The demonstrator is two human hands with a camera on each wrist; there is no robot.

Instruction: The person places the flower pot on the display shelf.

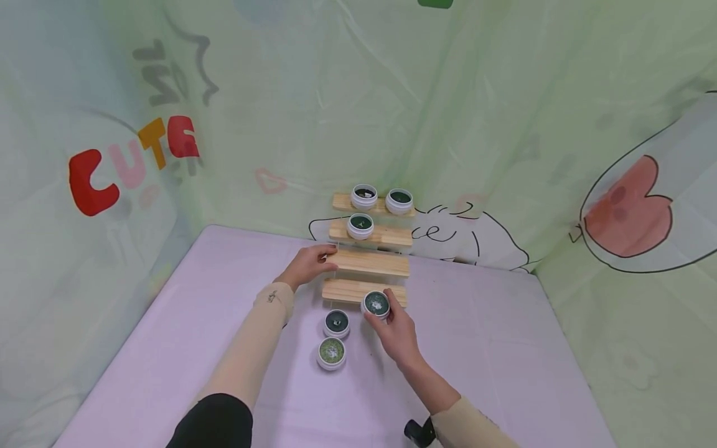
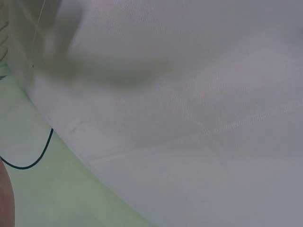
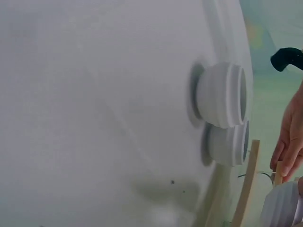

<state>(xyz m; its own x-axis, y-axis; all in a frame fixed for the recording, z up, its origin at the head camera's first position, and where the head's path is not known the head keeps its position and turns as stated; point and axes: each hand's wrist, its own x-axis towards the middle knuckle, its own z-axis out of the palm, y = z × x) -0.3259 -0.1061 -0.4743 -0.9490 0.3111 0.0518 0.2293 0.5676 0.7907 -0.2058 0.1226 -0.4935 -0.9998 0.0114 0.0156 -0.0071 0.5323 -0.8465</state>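
A tiered stand with pale wooden shelves (image 1: 370, 262) stands against the back cloth. My left hand (image 1: 308, 266) holds the left end of its second shelf from the bottom, thumb and fingers about the board. In my right hand (image 1: 399, 330), thumb and fingers grip a small round white jar (image 1: 376, 303) with a dark green top, just before the lowest shelf. Two similar jars are on the top shelf: one at left (image 1: 364, 196), one at right (image 1: 399, 201). Another jar (image 1: 361, 226) sits on the shelf below, towards its left.
On the lilac-covered table (image 1: 476, 348), left of my right hand, stand a dark-topped jar (image 1: 337, 323) and a speckled green jar (image 1: 331, 353). Printed green cloth (image 1: 313, 124) hangs behind and at both sides. A black device (image 1: 420, 432) is at my right wrist.
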